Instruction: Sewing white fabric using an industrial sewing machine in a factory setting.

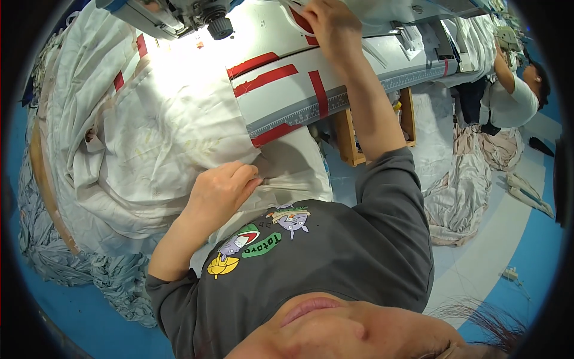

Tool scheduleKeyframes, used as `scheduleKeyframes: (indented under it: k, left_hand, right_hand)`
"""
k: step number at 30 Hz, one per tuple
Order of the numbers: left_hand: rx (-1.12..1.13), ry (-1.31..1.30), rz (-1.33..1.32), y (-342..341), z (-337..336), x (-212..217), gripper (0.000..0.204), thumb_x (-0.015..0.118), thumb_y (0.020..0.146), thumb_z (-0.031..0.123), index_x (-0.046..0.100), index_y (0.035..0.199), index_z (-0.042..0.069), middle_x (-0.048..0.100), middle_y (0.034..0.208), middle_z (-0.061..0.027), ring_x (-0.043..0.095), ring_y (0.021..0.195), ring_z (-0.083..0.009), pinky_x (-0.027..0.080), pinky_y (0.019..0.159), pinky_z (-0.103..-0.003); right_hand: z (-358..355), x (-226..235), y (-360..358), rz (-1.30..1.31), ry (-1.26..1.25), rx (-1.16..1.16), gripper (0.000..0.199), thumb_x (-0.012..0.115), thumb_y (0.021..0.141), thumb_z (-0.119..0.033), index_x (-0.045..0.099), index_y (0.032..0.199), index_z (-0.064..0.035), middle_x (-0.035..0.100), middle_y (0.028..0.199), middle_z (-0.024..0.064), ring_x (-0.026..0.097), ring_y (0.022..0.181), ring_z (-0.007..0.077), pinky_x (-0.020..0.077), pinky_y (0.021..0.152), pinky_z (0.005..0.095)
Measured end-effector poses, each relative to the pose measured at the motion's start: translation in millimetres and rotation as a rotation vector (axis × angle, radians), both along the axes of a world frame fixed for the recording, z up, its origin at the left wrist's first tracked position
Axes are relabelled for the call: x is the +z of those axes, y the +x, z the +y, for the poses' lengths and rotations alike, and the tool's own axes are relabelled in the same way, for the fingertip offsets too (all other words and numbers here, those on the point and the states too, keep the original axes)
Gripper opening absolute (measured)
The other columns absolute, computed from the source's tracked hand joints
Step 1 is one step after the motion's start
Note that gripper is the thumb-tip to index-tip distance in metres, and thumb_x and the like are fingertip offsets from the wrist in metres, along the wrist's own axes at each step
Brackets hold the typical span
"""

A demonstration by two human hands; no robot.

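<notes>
1. Two hands of mine are at work on pale cloth at a sewing table. My left hand [222,186] is closed in a loose fist, fingers curled in and gripping a bunched fold of the cream fabric [161,137] just at the table's near edge, close against my body.
2. My right hand [330,24] is stretched far out across the table top [299,90], palm down with fingers bent over a white piece of cloth [382,9] at the far side; whether it pinches that cloth or only presses on it I cannot tell.
3. The cream fabric lies spread over the left half of the table, brightly lit near the sewing machine [179,15], and spills off the left edge in heavy folds.
4. The bare part of the table top between my hands is white-grey, marked with strips of red tape [266,78] and a ruler strip [335,102] along its front edge.
5. Below the fabric on the left, a heap of blue-grey cloth [113,278] lies on the blue floor [72,317].
6. Under the table sits a wooden frame [350,140], and more pale cloth [457,191] is piled on the floor to my right.
7. At far right another person [508,99] in a white top bends over their own work, well apart from me.
</notes>
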State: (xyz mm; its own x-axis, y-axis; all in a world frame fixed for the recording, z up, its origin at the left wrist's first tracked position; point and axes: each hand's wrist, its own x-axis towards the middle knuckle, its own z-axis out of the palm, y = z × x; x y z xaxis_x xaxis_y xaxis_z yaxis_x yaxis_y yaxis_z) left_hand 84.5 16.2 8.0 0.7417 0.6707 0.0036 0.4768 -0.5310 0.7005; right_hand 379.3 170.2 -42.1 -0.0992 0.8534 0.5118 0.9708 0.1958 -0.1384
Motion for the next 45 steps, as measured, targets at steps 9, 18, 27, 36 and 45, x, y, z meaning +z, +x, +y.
scheduleKeyframes:
  k: [9, 18, 27, 36, 45]
  left_hand:
    - [0.019, 0.069, -0.110, 25, 44, 20, 0.018, 0.067, 0.078, 0.006, 0.061, 0.094, 0.004, 0.062, 0.089, -0.0072, 0.062, 0.079, -0.0246, 0.050, 0.066, -0.034]
    - [-0.054, 0.131, -0.080, 50, 51, 13, 0.020, 0.067, 0.079, 0.006, 0.060, 0.097, 0.003, 0.062, 0.094, -0.0075, 0.062, 0.084, -0.0247, 0.051, 0.071, -0.034]
    - [0.019, 0.303, -0.236, 54, 52, 11, 0.032, 0.067, 0.077, 0.004, 0.060, 0.108, 0.003, 0.062, 0.094, -0.0076, 0.062, 0.084, -0.0249, 0.052, 0.078, -0.035]
    - [0.015, 0.344, -0.311, 73, 96, -5, 0.033, 0.071, 0.074, 0.006, 0.058, 0.104, 0.004, 0.064, 0.083, -0.0089, 0.063, 0.078, -0.0274, 0.053, 0.069, -0.038]
    - [0.166, -0.585, -0.528, 30, 44, 45, 0.014, 0.064, 0.084, -0.001, 0.065, 0.098, 0.002, 0.065, 0.079, -0.0068, 0.062, 0.065, -0.0123, 0.049, 0.059, -0.025]
  right_hand:
    - [-82, 27, 53, 0.186, 0.034, -0.233, 0.016, 0.073, 0.078, -0.014, 0.068, 0.092, -0.0084, 0.066, 0.087, 0.0040, 0.063, 0.079, 0.0235, 0.0509, 0.068, 0.0332]
    - [-66, 17, 55, 0.200, 0.141, -0.186, 0.017, 0.073, 0.076, -0.015, 0.069, 0.092, -0.0112, 0.065, 0.092, 0.0035, 0.060, 0.087, 0.0270, 0.0494, 0.077, 0.0354]
    - [-75, 28, 32, 0.123, 0.257, 0.036, 0.018, 0.070, 0.074, -0.001, 0.063, 0.090, -0.0040, 0.065, 0.084, 0.0075, 0.061, 0.077, 0.0285, 0.0496, 0.068, 0.0362]
    - [-121, 41, -47, 0.809, -0.109, 0.423, 0.038, 0.064, 0.069, 0.005, 0.059, 0.106, -0.0029, 0.063, 0.092, 0.0121, 0.062, 0.075, 0.0270, 0.0506, 0.057, 0.0294]
    - [44, 11, -10, 0.043, -0.391, 0.030, 0.014, 0.063, 0.084, -0.017, 0.064, 0.088, -0.0035, 0.062, 0.092, 0.0135, 0.060, 0.087, 0.0310, 0.0496, 0.072, 0.0381]
